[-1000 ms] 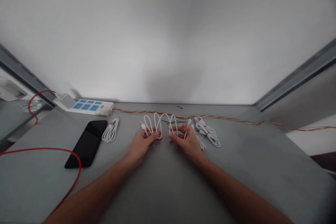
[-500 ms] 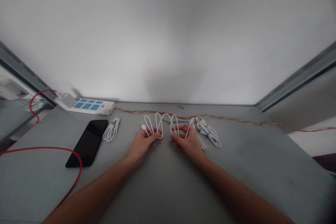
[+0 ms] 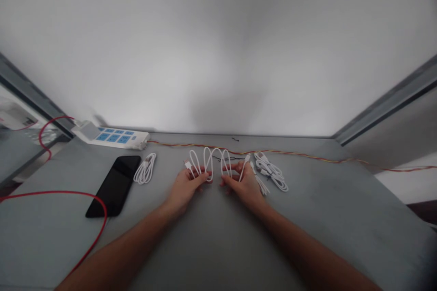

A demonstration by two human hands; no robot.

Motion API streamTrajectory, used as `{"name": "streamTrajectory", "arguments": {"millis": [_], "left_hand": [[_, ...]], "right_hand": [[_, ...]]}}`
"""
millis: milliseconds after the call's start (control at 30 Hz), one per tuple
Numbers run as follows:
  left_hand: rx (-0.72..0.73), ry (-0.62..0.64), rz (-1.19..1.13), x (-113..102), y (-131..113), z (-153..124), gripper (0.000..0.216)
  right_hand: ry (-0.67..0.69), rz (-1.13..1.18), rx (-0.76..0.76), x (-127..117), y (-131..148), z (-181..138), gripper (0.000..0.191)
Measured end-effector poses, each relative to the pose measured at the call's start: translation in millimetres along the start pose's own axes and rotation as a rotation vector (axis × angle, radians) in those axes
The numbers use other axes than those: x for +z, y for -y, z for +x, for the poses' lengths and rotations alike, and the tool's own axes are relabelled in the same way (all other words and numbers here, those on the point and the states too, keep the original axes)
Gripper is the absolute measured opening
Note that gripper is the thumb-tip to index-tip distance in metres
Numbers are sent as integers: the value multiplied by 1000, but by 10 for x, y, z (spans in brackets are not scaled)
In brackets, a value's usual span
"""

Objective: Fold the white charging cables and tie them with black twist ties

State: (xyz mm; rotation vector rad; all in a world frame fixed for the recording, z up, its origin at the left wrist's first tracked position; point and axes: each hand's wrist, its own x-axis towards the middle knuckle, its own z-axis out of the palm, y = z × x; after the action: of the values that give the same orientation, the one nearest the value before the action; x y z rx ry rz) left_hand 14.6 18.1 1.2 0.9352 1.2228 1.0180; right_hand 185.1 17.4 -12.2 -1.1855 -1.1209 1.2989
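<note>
A white USB cable (image 3: 215,150) hangs in loose loops between my two hands, just above the grey table. My left hand (image 3: 185,187) pinches one side of the loops between thumb and fingers, with the USB plug (image 3: 188,164) sticking up beside it. On the other side, my right hand (image 3: 244,182) pinches the cable near its small white end connector (image 3: 247,158). Behind the right hand lies a partly hidden white cable bundle (image 3: 262,186), and right of it are tied white cables (image 3: 273,172).
A coiled white cable (image 3: 145,169) lies beside a black phone (image 3: 114,185) at left. Behind them is a power strip (image 3: 116,137) with a white adapter (image 3: 89,131). A red cable (image 3: 102,207) crosses the left side; a twisted wire (image 3: 300,154) runs along the back.
My hands have drawn very slightly closer together, the left one shifting a little to the right with its plug. Both keep hold of the looped cable.
</note>
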Motion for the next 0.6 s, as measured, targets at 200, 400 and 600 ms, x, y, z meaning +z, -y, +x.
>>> {"name": "streamTrajectory", "arguments": {"millis": [200,400,600], "left_hand": [[81,176,220,-12,28,-19,24],[332,245,597,17,-41,-152,19],[512,247,666,19,-40,-206,33]], "right_hand": [[117,-5,21,-2,3,-20,45],[289,-183,-62,27,19,-87,40],[149,-405,-187,14,66,-105,47]]}}
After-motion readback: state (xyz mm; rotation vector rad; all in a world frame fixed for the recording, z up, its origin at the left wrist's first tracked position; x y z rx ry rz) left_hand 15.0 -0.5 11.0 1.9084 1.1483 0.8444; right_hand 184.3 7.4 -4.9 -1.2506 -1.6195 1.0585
